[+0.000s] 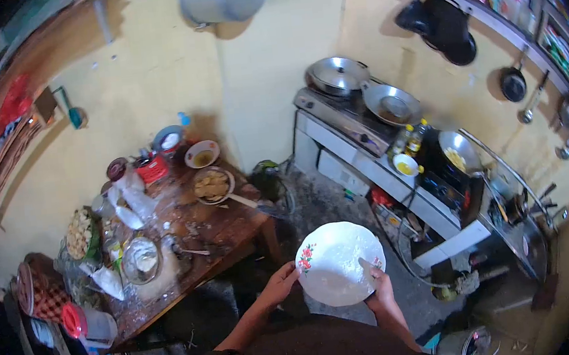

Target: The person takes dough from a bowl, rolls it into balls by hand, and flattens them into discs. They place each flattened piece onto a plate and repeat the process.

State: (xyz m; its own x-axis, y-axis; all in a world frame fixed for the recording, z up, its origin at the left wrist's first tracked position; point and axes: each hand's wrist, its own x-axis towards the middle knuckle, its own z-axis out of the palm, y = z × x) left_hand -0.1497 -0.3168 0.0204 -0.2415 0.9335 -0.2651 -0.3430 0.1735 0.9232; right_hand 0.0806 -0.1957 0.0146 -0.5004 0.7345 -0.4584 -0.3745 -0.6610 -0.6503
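A white plate with red flowers near its rim (337,261) is held in front of my body, above the floor. My left hand (282,284) grips its left edge, with the fingers closed on the rim. On the lower right edge, my right hand (382,289) is closed on the plate, the thumb lying over the rim. Small shiny spots show on the plate's surface.
On the left, a wooden table (193,220) bears a strainer of brown food (213,186), a metal bowl of white powder (143,259) and bags. At right, a counter holds a stove (354,119), pans, yellow bottles (416,139) and a wok (458,150).
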